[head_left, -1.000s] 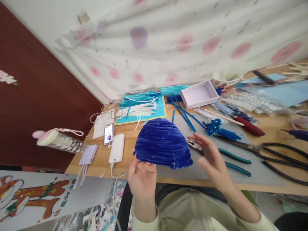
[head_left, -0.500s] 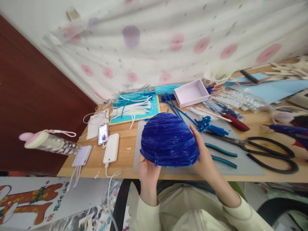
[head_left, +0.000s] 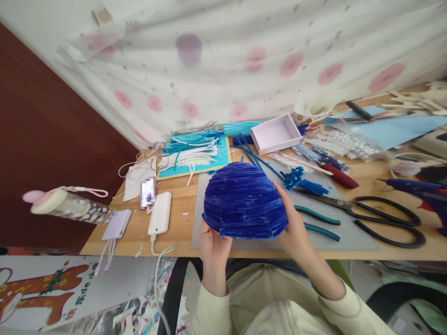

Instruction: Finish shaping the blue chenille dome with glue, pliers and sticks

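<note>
The left hand (head_left: 214, 249) grips the blue dome (head_left: 244, 200) at eight o'clock, the right hand (head_left: 293, 228) at four, above the worktop (head_left: 183, 232). Its visible face looks fully covered, underside hidden; loose blue stems (head_left: 252, 156) lie unattached toward one o'clock.

Scissors (head_left: 344, 204) right of dome (head_left: 245, 201)

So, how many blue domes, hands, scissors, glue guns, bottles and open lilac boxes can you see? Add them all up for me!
Blue dome: 1
Hands, left hand and right hand: 2
Scissors: 1
Glue gun: 1
Bottle: 1
Open lilac box: 1
Total: 7
</note>
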`<state>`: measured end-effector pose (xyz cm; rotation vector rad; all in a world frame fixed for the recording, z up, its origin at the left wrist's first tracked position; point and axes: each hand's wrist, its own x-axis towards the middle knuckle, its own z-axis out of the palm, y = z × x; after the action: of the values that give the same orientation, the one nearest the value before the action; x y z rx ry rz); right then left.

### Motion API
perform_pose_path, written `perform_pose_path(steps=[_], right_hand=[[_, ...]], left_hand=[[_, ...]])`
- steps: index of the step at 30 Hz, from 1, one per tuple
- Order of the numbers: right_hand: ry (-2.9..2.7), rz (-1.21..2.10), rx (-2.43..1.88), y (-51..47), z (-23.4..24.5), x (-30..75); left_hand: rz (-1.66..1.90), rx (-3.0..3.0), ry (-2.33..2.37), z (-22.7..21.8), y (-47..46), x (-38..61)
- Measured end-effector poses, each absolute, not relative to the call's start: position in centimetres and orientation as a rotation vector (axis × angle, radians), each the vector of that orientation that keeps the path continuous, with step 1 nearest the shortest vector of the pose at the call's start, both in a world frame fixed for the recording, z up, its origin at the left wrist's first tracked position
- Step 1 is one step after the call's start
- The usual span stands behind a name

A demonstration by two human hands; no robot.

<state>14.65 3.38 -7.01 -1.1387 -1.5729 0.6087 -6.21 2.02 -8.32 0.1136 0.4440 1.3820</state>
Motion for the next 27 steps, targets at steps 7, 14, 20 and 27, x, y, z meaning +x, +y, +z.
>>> perform_pose_path(steps=[7, 14, 20, 27], right_hand=[[-1.569, 0.598, -1.131, 3.2, -6.7, 14.4], [-1.512, 0.440, -1.281, 3.1, -6.7, 12.8], [-1.599, 0.348, -1.285, 3.0, -5.9, 11.8], [-1.744, 0.414, -1.144, 1.8, -4.7, 12.6]], left_hand=[[1.384, -0.002, 0.529, -6.4, 2.2, -5.7], [1.513, 0.098, 0.569, -4.6, 0.3, -3.0], [1.530, 0.407, 0.642, -3.8, -2.5, 0.2], [1.698, 0.446, 0.791, -2.3, -2.8, 0.4]])
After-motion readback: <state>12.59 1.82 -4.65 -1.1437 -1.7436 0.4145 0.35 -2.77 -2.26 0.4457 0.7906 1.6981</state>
